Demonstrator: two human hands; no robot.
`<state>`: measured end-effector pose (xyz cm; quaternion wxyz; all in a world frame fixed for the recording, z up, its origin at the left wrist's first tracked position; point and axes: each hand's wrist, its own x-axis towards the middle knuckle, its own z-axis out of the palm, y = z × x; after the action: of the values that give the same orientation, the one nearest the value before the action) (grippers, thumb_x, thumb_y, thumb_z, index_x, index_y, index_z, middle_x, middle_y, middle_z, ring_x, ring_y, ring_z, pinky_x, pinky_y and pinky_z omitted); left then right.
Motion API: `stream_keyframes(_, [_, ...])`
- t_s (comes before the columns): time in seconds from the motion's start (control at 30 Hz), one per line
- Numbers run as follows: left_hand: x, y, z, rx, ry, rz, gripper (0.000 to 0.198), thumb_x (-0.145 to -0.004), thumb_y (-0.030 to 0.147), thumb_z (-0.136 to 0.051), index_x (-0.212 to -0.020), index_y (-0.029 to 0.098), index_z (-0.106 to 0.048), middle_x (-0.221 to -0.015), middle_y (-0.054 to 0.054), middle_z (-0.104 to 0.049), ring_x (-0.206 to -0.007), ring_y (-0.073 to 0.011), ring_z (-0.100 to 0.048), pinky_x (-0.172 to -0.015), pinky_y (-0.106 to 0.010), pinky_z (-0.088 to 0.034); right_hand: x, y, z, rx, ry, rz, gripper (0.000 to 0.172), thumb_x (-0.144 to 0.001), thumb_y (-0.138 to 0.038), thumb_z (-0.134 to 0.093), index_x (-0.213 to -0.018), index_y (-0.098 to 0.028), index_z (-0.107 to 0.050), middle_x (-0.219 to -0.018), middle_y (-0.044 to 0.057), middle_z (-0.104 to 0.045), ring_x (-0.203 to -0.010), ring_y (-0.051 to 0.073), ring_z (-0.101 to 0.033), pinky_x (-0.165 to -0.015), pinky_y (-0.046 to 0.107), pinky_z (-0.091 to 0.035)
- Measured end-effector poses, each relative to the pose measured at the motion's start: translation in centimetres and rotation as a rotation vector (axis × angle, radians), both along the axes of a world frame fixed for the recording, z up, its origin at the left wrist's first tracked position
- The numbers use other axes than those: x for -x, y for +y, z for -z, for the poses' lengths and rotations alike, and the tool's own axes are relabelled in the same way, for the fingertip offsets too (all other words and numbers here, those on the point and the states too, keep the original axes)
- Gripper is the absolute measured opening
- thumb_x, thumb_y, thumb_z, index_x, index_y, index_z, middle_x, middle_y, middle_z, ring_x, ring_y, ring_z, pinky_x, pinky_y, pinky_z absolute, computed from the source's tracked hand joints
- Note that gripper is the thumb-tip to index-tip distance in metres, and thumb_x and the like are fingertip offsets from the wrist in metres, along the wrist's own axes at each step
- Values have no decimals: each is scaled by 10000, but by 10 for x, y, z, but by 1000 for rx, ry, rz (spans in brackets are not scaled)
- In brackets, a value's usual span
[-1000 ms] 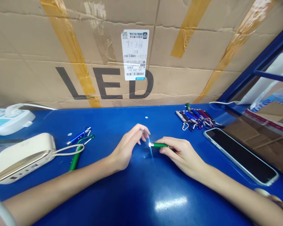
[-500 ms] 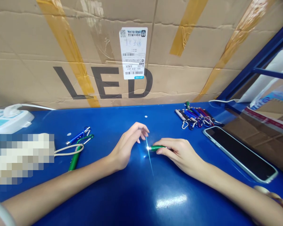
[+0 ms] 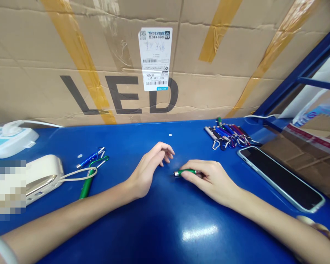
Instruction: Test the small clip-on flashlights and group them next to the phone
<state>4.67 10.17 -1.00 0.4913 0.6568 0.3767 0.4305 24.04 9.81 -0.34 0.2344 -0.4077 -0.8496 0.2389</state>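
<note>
Between the thumb and fingers of my right hand is a small green penlight, its silver tip pointing left and unlit. Part of its rear end is hidden by the hand. My left hand rests on its side on the blue table, fingers loosely curled and apart, with nothing in them. A gap separates its fingertips from the penlight's tip. Left of that hand lie a blue penlight and another green penlight with a carabiner clip, partly hidden by my left forearm.
Several penlights with clips lie in a row at the back right. A phone lies near a brown box. At left are a white power bank and a power strip. A large cardboard box stands behind.
The green penlight's bright light has gone out. Both hands have stayed almost in place, with the right still holding the penlight.
</note>
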Motion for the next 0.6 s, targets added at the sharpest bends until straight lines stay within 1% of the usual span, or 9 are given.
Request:
stream_keyframes(0.07, [1, -1, 0, 2, -2, 1, 273, -913, 355, -278, -912, 188, -494, -886, -46, -540, -830, -189, -504, -718, -307, -359, 0, 0, 0, -4, 7, -3, 304, -856, -467, -543, -794, -223, -715, -723, -12, -690, -582, 108, -588, -525, 206, -378])
stream_keyframes(0.17, [1, -1, 0, 3, -2, 2, 279, -917, 357, -272, -914, 189, -495, -892, -46, -542, -833, -189, -505, -722, -306, -361, 0, 1, 2, -24, 13, -17, 269, -827, -478, -582, -824, -256, -733, -722, -24, -686, -578, 99, -575, -524, 201, -368])
stream_keyframes(0.4, [0, 1, 1, 7, 0, 3, 279, -916, 356, -274, -910, 191, -498, -894, -43, -545, -827, -184, -507, -716, -299, -364, 0, 1, 3, -53, 28, -26, 363, -806, -562, -544, -836, -258, -742, -704, -22, -680, -576, 88, -571, -523, 199, -368])
stream_keyframes(0.6, [1, -1, 0, 6, 12, 0, 280, -912, 360, -278, -904, 191, -502, -890, -43, -551, -829, -185, -512, -717, -294, -371, 0, 1, 2, -60, 9, -16, 353, -808, -555, -551, -841, -257, -737, -701, -24, -672, -562, 84, -554, -518, 200, -373])
